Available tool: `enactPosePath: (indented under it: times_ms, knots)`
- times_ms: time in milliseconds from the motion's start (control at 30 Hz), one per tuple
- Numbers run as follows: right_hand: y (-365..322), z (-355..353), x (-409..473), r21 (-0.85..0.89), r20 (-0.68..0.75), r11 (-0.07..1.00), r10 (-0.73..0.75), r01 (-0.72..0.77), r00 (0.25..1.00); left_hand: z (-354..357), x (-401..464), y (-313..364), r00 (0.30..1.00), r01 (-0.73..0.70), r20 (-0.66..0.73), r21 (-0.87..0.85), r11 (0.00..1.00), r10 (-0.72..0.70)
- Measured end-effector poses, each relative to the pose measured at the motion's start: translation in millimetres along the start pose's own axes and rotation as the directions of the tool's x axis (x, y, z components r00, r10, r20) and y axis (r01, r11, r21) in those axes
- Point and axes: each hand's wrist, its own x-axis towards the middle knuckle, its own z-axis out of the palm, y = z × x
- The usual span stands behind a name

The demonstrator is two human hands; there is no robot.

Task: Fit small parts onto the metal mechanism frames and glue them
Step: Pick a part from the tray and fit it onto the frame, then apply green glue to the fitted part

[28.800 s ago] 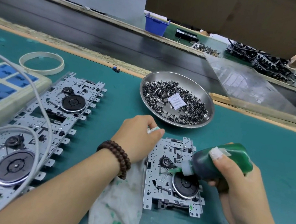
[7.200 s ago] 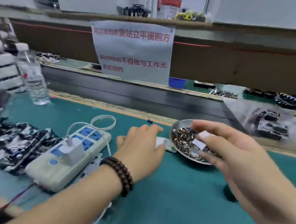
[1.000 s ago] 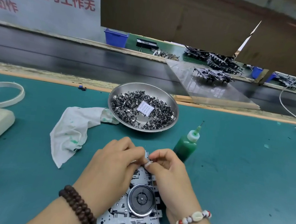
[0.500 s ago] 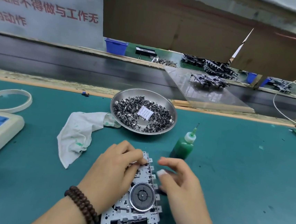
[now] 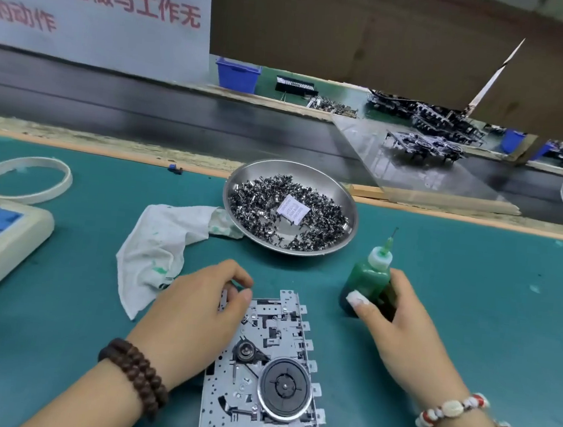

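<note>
Metal mechanism frame (image 5: 268,367): lower centre, flat on the green mat (image 5: 468,334), long axis near-vertical in frame. Left hand (image 5: 195,311): fingers curled, pinching frame's upper-left corner. Right hand (image 5: 399,328): fingers wrapped around upright green glue bottle (image 5: 368,276), nozzle pointing up, centre-right.

Stamped matt-grey metal frame (image 5: 269,360) with glossy chrome-rimmed black disc (image 5: 286,386); polished steel bowl (image 5: 311,176) of dark shiny small metal parts (image 5: 263,208); translucent green plastic bottle (image 5: 368,280); stained white cloth rag (image 5: 156,246); matt teal mat (image 5: 471,300); dark wooden bead bracelet (image 5: 133,378)
</note>
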Motion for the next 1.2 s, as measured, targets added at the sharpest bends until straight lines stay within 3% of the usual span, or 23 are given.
enactPosePath:
  times_ms: [200,367,467,533,600,700,767,967,1200]
  knots:
    - [-8,3,-10,0.398,-0.002,0.917,-0.025,0.023,1.0,-2,7,-1,0.996,0.045,0.08,-0.08,0.996,-0.039]
    - [-13,-7,-13,0.836,0.042,0.544,0.079,-0.078,0.996,-2,11,1,0.991,0.092,0.106,-0.128,0.988,-0.078]
    - [-14,-11,-13,0.94,0.145,0.295,0.103,-0.17,0.984,-2,13,2,0.984,0.143,0.132,-0.195,0.97,-0.118]
    - [-16,-11,-13,0.951,0.205,0.206,0.138,-0.231,0.969,-2,13,3,0.976,0.182,0.161,-0.245,0.952,-0.145]
    - [-17,-7,-14,0.93,0.192,0.283,0.176,-0.236,0.966,-3,13,3,0.969,0.21,0.186,-0.269,0.94,-0.164]
    - [-21,0,-17,0.789,0.017,0.604,0.163,-0.113,0.986,-3,14,2,0.964,0.229,0.201,-0.283,0.931,-0.176]
    - [-19,2,-17,0.713,-0.097,0.7,0.135,-0.026,0.986,-3,15,2,0.963,0.234,0.203,-0.288,0.929,-0.179]
    - [-17,4,-20,0.552,-0.214,0.827,0.018,0.105,0.977,-2,15,1,0.968,0.218,0.189,-0.289,0.932,-0.167]
    - [-16,5,-21,0.475,-0.251,0.866,-0.038,0.157,0.967,-2,15,1,0.965,0.227,0.2,-0.322,0.919,-0.169]
